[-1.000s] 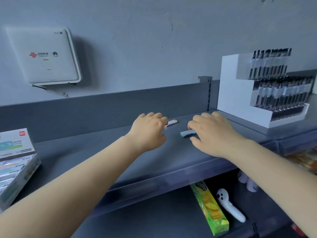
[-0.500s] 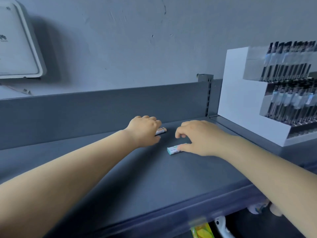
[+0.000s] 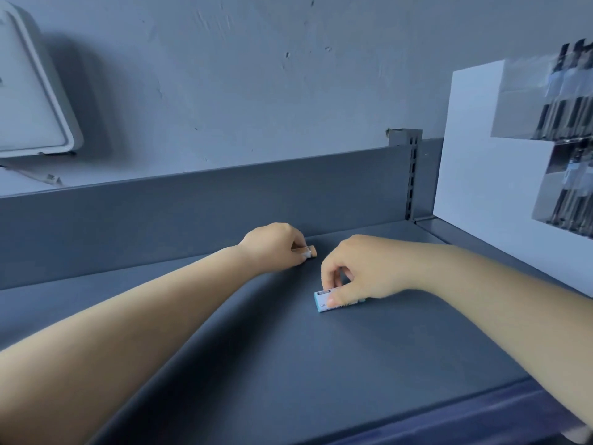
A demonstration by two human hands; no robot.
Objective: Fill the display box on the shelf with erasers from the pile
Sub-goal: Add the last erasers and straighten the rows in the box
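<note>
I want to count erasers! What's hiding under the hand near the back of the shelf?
The left hand grips one eraser; only its orange-and-white end pokes out past the fingers. The rest is covered, so more erasers underneath can't be ruled out.

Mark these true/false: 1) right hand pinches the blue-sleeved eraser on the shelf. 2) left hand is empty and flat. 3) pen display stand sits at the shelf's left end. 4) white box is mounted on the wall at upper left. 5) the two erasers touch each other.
1) True. The right hand pinches the blue-sleeved eraser, which lies on the grey shelf.
2) False. The left hand is curled round an orange-tipped eraser near the shelf's back panel.
3) False. The white pen display stand stands at the right end.
4) True. The white wall box is at upper left.
5) False. Bare shelf shows between the two erasers.
</note>
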